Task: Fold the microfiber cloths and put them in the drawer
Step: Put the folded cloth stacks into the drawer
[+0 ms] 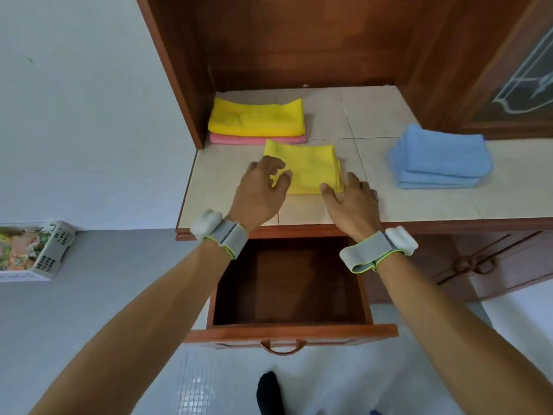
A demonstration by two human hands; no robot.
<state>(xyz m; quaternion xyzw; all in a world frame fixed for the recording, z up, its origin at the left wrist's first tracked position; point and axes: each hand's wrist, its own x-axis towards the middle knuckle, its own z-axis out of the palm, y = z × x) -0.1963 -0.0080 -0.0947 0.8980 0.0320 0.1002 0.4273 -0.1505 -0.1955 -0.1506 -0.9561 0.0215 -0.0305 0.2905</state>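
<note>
The open drawer [288,330] juts out under the bench's [419,202] front edge. Above it, the left hand [260,193] and right hand [353,202] rest at the folded yellow cloth's [308,169] near corners, fingers loose and gripping nothing. Stacked blue cloths [440,157] lie to the right. A yellow-over-pink pile [257,118] fills the back left corner.

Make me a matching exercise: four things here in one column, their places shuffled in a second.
1 front yellow cloth
2 pink cloth
3 blue cloths
4 drawer

a stacked, right side of the counter
b open, below the counter
c under the back yellow cloth
d between the left hand and right hand

Pairs: 1-d, 2-c, 3-a, 4-b
</note>
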